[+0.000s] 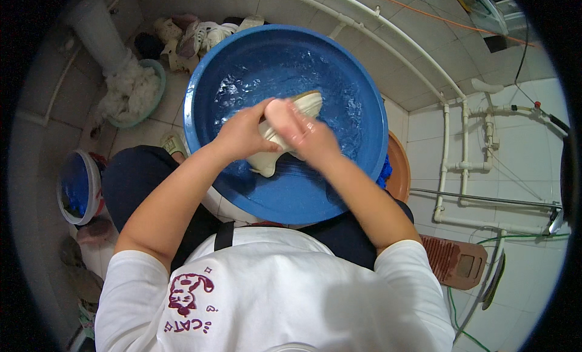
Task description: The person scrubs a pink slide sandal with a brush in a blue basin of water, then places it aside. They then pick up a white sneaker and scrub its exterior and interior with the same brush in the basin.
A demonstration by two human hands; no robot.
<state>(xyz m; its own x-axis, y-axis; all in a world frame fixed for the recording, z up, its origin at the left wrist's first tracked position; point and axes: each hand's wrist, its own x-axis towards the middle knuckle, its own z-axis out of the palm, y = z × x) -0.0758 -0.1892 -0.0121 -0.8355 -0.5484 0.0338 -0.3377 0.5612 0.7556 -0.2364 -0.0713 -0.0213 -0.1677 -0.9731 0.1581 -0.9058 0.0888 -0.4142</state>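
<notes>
Shoe (264, 163) mid-frame, left fingers (254, 116) gripping it, right fingers (304, 129) blurred, grip unclear: looks like scrubbing, calling for a steady hold!

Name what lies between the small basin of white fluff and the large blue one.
In the head view, tiled floor separates the small basin from the blue basin; beige footwear lies toward that gap's far end.

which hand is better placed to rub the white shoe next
Probably the right hand: it lies across the white shoe from the right, while the left hand grips the shoe's left side over the blue basin.
</notes>
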